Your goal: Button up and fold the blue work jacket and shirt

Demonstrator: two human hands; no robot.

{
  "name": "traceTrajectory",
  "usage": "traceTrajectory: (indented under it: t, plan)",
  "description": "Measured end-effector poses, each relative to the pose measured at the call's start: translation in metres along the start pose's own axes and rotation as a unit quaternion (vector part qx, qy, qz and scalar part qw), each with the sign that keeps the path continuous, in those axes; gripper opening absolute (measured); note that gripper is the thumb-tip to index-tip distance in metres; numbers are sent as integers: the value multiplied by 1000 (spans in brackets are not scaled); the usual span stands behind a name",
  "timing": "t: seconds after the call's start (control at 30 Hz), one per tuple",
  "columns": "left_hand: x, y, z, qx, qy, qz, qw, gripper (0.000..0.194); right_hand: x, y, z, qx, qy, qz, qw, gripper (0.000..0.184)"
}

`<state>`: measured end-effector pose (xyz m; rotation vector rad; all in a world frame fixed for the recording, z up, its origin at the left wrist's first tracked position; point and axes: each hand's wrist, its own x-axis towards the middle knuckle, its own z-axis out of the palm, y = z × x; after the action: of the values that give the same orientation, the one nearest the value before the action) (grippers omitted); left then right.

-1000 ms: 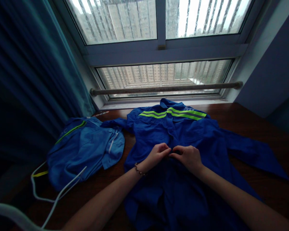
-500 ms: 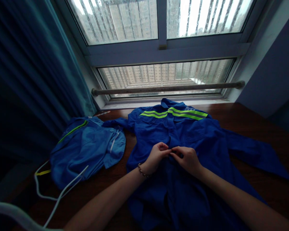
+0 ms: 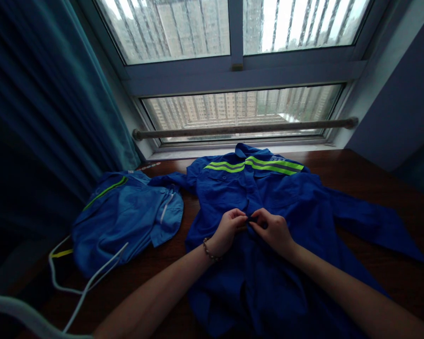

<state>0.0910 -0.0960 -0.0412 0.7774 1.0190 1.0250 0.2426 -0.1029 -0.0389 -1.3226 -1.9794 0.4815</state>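
A blue work jacket [image 3: 286, 193] with yellow-green reflective strips across the chest lies front up, its collar toward the window. At the middle of its front opening, my left hand [image 3: 229, 228] pinches the jacket's edge between thumb and fingers. My right hand [image 3: 273, 233] pinches the same edge just beside it, the fingertips of both hands almost touching. Any button between the fingers is too small and hidden to make out. A beaded bracelet [image 3: 210, 250] circles my left wrist.
Left of the jacket lies a bundled lighter blue garment [image 3: 123, 216] with a green strip. White cords [image 3: 86, 292] run at the lower left. The brown wooden surface [image 3: 367, 179] reaches the window, where a metal bar [image 3: 247, 129] crosses. A blue curtain [image 3: 56, 94] hangs at left.
My fingers have shifted slightly at the jacket's front edge; the right fingers have lifted and curled a little, and the left fingertips have drawn slightly left. The garments lie as before.
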Motion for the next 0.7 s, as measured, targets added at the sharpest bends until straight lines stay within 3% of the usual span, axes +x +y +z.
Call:
traceTrajectory:
  t: [0.3,0.7]
  plan:
    - [2,-7,0,-1,3,30,1000,30,2,0,-1,88,-30,30,995,17]
    - [-5,-2,6,67,-68,102,990,37,4,8,5,123,-42,30,991,17]
